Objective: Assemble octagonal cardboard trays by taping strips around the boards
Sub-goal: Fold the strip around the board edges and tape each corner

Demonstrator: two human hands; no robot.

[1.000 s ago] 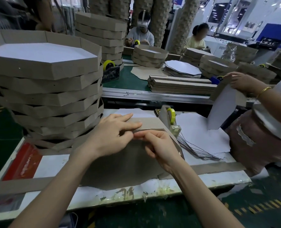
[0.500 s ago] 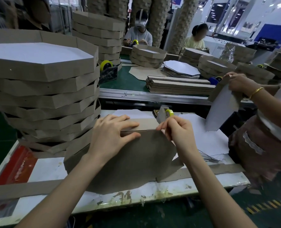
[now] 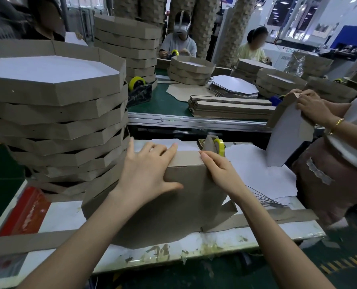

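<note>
Tray stack (image 3: 54,113) on table (image 3: 69,213), my L. Board (image 3: 173,209) tilted up before me, strip (image 3: 187,160) along top edge, my L hand (image 3: 146,174) + R hand (image 3: 221,172) on it. Tape dispenser (image 3: 215,146) just behind. Loose sheets (image 3: 263,178) to R.

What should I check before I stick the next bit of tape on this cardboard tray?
1. Left hand presses the octagonal board steady: ok.
2. Cardboard strip lies along the board's top edge: ok.
3. Right hand touches the strip's corner: ok.
4. Tape dispenser sits just behind the board: ok.
5. Tape end ready to pull: cannot tell.
6. Strip wrapped all round: not ok, its right part hangs loose.
</note>
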